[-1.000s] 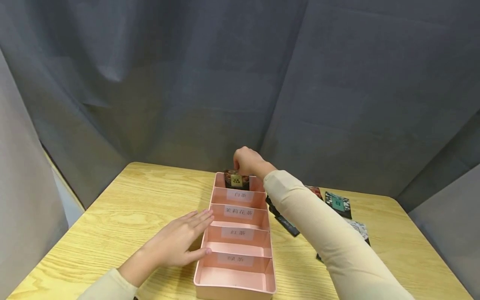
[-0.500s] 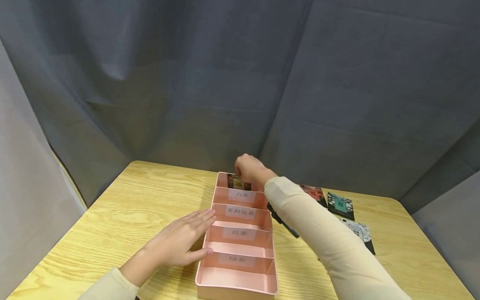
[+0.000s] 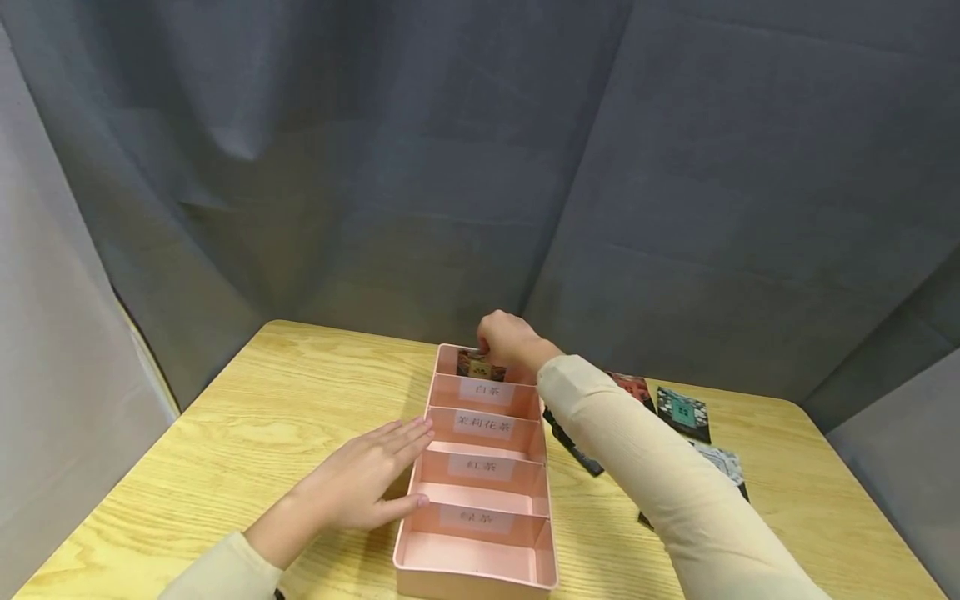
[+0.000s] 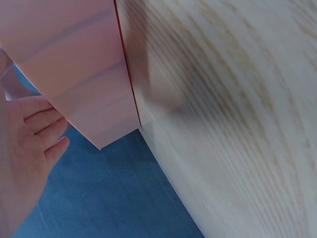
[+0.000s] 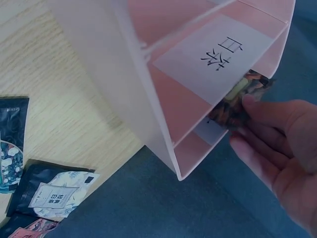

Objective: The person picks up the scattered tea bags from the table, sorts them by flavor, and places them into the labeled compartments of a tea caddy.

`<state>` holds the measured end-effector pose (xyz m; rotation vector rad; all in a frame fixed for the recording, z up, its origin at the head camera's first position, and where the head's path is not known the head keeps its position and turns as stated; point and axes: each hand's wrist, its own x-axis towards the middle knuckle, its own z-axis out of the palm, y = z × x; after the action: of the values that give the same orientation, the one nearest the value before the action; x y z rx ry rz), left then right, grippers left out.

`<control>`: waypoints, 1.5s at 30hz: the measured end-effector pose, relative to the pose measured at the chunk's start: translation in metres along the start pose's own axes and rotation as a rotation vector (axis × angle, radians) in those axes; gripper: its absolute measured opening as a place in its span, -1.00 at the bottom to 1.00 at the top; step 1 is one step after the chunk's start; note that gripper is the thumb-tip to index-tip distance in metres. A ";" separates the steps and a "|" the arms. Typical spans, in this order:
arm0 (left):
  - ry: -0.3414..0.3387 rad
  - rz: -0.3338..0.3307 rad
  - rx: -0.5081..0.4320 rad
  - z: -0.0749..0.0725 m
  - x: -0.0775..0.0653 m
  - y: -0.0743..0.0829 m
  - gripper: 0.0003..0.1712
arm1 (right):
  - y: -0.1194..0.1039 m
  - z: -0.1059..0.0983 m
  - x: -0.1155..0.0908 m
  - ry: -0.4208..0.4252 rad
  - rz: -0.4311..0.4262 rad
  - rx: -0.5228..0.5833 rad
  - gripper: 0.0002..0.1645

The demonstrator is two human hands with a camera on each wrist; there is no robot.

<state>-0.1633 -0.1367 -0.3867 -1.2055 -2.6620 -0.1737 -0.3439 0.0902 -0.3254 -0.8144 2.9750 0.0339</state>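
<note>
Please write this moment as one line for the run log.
right grip: pinches dark patterned packet in far compartment of pink box | left grip: touches box's left side | other packets: on table, right of box

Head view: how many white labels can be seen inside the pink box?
4, one on each divider: farthest label, second label, third label, nearest label. Another may be hidden behind the packet in the right hand.
</note>
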 end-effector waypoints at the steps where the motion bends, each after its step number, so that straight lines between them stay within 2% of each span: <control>1: 0.003 0.002 0.000 0.000 0.000 0.000 -0.23 | 0.001 -0.001 -0.001 -0.002 -0.003 0.006 -0.94; 9: 0.021 0.006 0.008 -0.001 0.000 -0.005 -0.23 | 0.013 -0.014 -0.016 0.022 -0.037 0.019 -0.92; 15: 0.022 0.009 0.002 0.000 -0.003 -0.008 -0.24 | 0.030 -0.012 -0.035 0.043 -0.048 0.048 -0.88; 20: 0.027 0.003 -0.006 0.002 -0.005 -0.009 -0.22 | 0.049 -0.001 -0.054 0.059 -0.046 0.087 -0.90; 27: 0.025 -0.011 -0.012 0.002 -0.007 -0.007 -0.21 | 0.071 0.015 -0.078 0.052 -0.020 0.139 -0.81; 33: 0.024 -0.016 -0.016 0.001 -0.007 -0.006 -0.21 | 0.081 0.026 -0.095 0.042 0.025 0.156 -0.76; 45: 0.016 -0.017 -0.026 0.001 -0.006 -0.007 -0.22 | 0.097 0.061 -0.121 0.030 0.028 0.158 -0.76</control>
<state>-0.1646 -0.1459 -0.3891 -1.1848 -2.6643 -0.2208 -0.2857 0.2371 -0.3784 -0.7608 2.9688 -0.2116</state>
